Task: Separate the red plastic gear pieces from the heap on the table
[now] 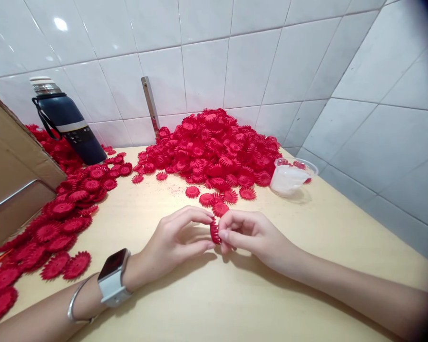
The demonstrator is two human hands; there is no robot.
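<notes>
Between my two hands, just above the table, a red fringed paper flower (214, 231) is held edge-on. My left hand (181, 232), with a watch (114, 275) and a bangle on its wrist, grips the flower's left side between thumb and fingertips. On the flower's right side, my right hand (248, 232) pinches with thumb and forefinger; its other fingers are curled. Directly behind the hands lie a few loose red flowers (220, 209), in front of a large heap of the same flowers (214, 147).
A clear plastic cup (288, 178) with whitish contents stands right of the heap. At left are a cardboard box (17, 166), a dark blue bottle (73, 123) and more red flowers (62, 209). A metal strip (150, 107) leans against the tiled wall (207, 66).
</notes>
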